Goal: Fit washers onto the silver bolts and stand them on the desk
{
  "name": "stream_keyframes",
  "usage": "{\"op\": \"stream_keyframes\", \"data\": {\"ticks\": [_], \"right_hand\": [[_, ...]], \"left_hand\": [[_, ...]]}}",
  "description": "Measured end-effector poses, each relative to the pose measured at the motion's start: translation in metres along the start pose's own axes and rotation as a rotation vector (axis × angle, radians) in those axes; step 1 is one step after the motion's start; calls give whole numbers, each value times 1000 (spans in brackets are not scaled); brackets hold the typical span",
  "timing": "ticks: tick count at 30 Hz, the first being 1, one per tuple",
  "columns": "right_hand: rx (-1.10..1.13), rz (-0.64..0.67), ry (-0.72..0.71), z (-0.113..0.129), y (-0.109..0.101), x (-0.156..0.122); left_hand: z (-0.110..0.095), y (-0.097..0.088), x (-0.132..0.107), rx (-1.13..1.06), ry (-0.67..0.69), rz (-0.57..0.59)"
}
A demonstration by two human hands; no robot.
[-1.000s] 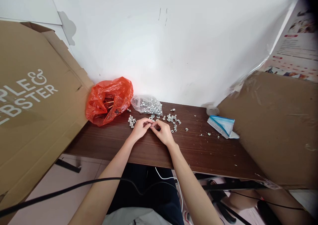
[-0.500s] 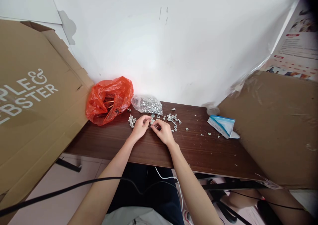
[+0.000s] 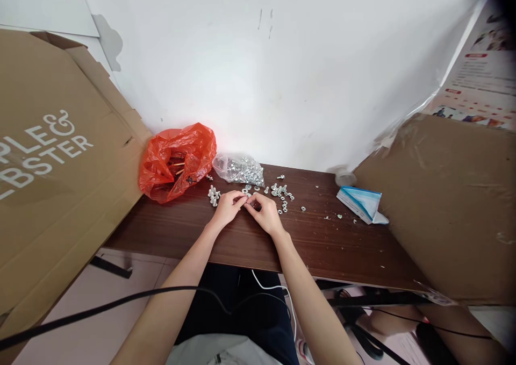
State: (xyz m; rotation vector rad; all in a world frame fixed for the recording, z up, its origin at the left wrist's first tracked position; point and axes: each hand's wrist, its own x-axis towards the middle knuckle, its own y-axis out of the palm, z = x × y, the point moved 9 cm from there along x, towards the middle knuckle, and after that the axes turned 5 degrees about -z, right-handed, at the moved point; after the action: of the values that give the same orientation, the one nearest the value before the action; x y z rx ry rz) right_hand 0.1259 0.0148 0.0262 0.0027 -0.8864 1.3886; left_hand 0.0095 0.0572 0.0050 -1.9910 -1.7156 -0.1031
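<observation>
My left hand (image 3: 229,206) and my right hand (image 3: 264,211) meet fingertip to fingertip over the dark wooden table (image 3: 250,241). Both are closed in a pinch, and whatever small piece sits between the fingers is hidden. Just beyond the fingertips lie several flat washers (image 3: 248,187). A cluster of bolts (image 3: 213,195) stands to the left of my left hand. On the other side, more bolts (image 3: 279,190) and several nuts (image 3: 285,204) are scattered near my right hand.
An open red plastic bag (image 3: 177,163) and a clear bag of small metal parts (image 3: 239,170) stand against the wall. To the right lies a blue-and-white packet (image 3: 362,204). Cardboard panels (image 3: 60,155) flank the table. A black cable (image 3: 121,300) crosses in front.
My fingertips have drawn together; the left fingers have curled down toward the right ones. The surrounding bolts, nuts and bags stay where they were.
</observation>
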Motion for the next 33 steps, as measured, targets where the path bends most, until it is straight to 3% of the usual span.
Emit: {"op": "stream_keyframes", "data": {"ticks": [19, 27, 33], "right_hand": [[-17, 14, 19, -3, 1, -1], [20, -19, 54, -4, -2, 0], [59, -18, 64, -3, -2, 1]], "left_hand": [[-3, 3, 0, -34, -39, 51], [6, -6, 0, -86, -68, -93], [3, 1, -2, -51, -43, -9]]}}
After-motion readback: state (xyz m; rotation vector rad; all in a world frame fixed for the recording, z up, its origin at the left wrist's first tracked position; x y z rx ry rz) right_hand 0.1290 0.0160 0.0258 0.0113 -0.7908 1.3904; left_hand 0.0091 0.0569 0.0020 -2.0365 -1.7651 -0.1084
